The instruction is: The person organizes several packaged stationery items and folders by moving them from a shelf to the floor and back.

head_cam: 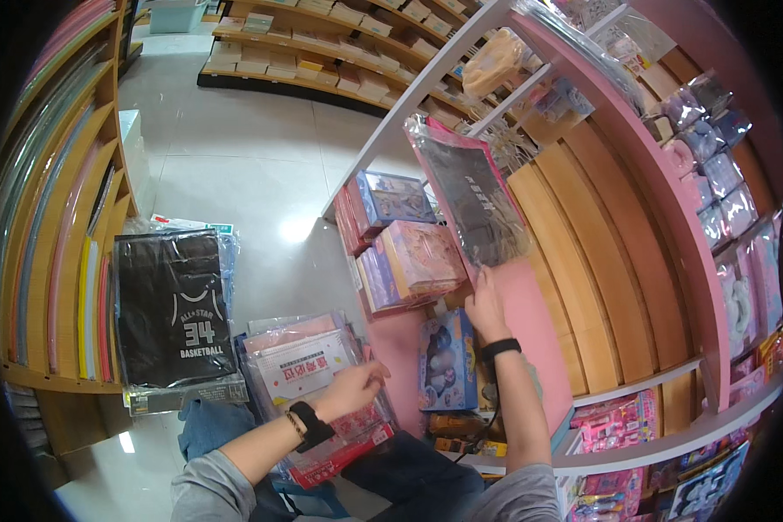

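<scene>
My right hand point(488, 313) pinches the lower end of a flat clear plastic packet point(476, 196) with a dark sheet and a pink edge inside. The packet leans up over the pink shelf, beside the boxed goods. Loosely curled, my left hand point(355, 391) is over a pile of plastic-wrapped packets by my knees, and I see nothing held in it. On that pile lies a white printed sheet point(303, 368) with red lettering. A red packet point(346, 457) is at the pile's near end. Below my right hand, a blue toy box point(447, 362) stands on the pink shelf point(525, 313).
A black packet with a basketball jersey print point(176, 313) tops another pile at left, against a wooden slotted rack point(65, 261). Wrapped boxes point(424, 258) fill the shelf corner. A white rail point(424, 85) borders the shelf. Bookshelves point(326, 52) stand beyond the tiled floor point(235, 130).
</scene>
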`<state>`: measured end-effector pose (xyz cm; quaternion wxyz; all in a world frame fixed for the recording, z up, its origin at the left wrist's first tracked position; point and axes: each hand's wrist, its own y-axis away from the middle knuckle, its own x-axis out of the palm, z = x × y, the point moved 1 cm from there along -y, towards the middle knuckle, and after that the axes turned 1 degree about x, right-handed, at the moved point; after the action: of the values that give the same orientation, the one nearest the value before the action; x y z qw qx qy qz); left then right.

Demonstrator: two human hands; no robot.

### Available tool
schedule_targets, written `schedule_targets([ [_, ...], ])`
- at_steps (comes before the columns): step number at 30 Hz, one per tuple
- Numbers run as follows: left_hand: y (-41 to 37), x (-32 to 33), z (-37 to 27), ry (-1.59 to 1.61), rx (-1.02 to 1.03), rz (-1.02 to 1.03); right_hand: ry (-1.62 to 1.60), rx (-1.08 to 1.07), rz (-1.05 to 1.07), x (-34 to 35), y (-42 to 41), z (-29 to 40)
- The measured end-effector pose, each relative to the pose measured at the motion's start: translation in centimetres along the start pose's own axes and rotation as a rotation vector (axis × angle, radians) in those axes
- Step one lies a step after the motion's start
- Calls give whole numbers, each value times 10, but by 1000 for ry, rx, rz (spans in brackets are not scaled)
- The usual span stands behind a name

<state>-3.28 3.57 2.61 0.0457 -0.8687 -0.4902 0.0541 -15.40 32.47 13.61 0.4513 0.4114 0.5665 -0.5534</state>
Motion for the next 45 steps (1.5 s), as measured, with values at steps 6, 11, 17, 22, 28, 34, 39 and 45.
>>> schedule_targets([
  [6, -17, 19, 21, 537, -107, 23, -157, -199, 28, -20, 100, 32],
  [11, -28, 32, -10, 822, -260, 142, -351, -120, 177, -60, 192, 97],
  [17, -14, 38, 19, 731, -234, -40, -635, -96, 249, -54, 276, 163],
  [22, 17, 16, 3, 706, -232, -41, -732, -33, 216, -44, 308, 196],
  [28, 48, -49, -27, 56, -87, 186, -988, -32, 401, -23, 347, 243],
  [34, 93, -143, -51, 392, 17, -206, -948, -33, 414, -3, 369, 243],
  [39, 153, -218, -36, 582, 87, -561, -989, 54, 476, 0, 362, 236],
  [45, 236, -285, 20, 497, -493, -614, -827, -86, 453, 17, 360, 227],
])
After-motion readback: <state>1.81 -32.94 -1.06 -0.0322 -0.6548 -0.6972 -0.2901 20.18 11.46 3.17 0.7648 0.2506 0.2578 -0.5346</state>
